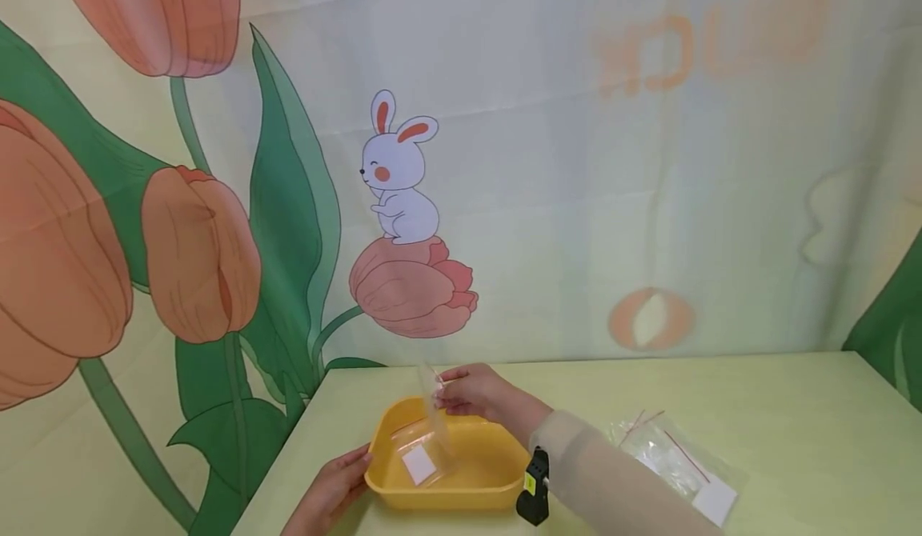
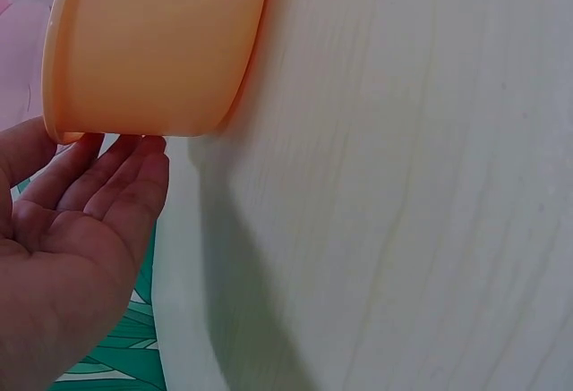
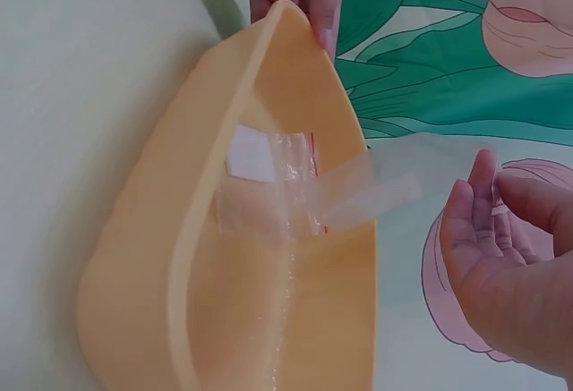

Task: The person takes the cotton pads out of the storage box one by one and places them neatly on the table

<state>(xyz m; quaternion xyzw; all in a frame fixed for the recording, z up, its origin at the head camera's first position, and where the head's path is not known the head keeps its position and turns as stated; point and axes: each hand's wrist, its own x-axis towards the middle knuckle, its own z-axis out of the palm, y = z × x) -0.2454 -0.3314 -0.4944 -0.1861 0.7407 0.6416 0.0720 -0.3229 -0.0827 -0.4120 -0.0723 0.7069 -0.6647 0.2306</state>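
Observation:
A yellow plastic basin (image 1: 497,498) stands at the near left part of the table. My left hand (image 1: 333,484) holds its left end, the thumb at the rim and the fingers against the outer wall (image 2: 152,51) in the left wrist view. Above the basin, my right hand (image 1: 471,392) pinches a clear plastic zip bag (image 1: 434,416) by its upper edge, and the bag hangs down into the basin. Inside the basin lies another clear zip bag with a red seal line and a white label (image 1: 418,465); the hanging bag overlaps it in the right wrist view.
More clear zip bags (image 1: 670,452) with red seal lines and a white label (image 1: 715,501) lie on the table right of the basin, partly behind my right sleeve (image 1: 612,472). A printed cloth backdrop (image 1: 519,200) with tulips and a rabbit rises behind the pale table (image 1: 814,432).

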